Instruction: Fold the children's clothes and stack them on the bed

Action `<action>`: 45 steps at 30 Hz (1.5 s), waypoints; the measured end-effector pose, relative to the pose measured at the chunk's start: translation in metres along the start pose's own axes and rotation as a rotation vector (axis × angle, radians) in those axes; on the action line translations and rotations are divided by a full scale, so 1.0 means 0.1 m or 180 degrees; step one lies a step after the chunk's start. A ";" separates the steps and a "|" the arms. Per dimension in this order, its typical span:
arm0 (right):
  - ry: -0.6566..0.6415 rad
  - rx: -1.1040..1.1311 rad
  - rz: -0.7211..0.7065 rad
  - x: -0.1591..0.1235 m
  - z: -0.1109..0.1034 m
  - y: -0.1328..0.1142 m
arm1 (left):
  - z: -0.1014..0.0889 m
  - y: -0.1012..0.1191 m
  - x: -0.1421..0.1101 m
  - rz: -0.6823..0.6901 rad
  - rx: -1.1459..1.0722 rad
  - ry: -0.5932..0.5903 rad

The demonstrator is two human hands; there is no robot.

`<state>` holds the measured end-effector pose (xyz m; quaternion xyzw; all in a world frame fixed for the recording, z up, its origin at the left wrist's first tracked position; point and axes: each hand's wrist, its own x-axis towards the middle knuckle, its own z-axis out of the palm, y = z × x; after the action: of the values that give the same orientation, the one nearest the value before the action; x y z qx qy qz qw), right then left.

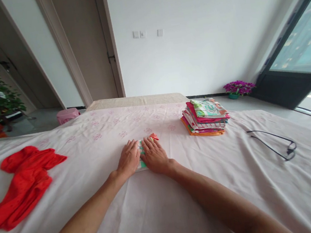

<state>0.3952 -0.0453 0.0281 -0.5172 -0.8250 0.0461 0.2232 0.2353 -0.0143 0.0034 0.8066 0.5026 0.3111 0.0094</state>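
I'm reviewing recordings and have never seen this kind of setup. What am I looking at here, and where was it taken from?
There is no machine: a person works with two bare hands. The single picture comes from a camera worn on their head, looking forward and down, so both forearms reach in from the bottom edge.

The left hand and right hand lie flat on a small white-and-green patterned cloth, mostly hidden beneath them; neither grips it. A pale sheet with pink flowers covers the surface. On it are a crumpled bright red cloth at left, a multicoloured stack of folded cloths at right, and dark-framed eyeglasses farther right.
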 end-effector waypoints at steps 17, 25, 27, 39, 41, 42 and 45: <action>0.0389 0.0740 -0.0134 -0.41 -0.37 0.47 | -0.70 0.06 -0.60 0.0498 0.0138 0.0293; 0.0065 -0.0271 -0.0615 -0.53 -0.50 0.23 | -0.77 0.24 -0.77 0.1094 0.0867 0.0296; 0.0048 -0.0439 -0.0723 -0.52 -0.49 0.19 | -0.75 0.25 -0.76 0.1134 0.1000 0.0290; 0.0197 -0.0496 -0.0475 -0.43 -0.36 0.10 | -0.72 0.29 -0.71 0.1247 0.1333 0.0418; 0.0213 -0.0417 -0.0452 -0.44 -0.36 0.13 | -0.72 0.30 -0.71 0.1264 0.1339 0.0462; 0.0223 -0.0386 -0.0451 -0.44 -0.36 0.14 | -0.73 0.30 -0.71 0.1260 0.1330 0.0464; 0.0295 -0.0326 -0.0449 -0.47 -0.38 0.21 | -0.75 0.29 -0.70 0.1230 0.1302 0.0422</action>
<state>0.4458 -0.0824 0.0407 -0.4701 -0.8494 -0.0359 0.2371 0.1993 -0.1085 0.0391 0.8504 0.3914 0.2514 -0.2457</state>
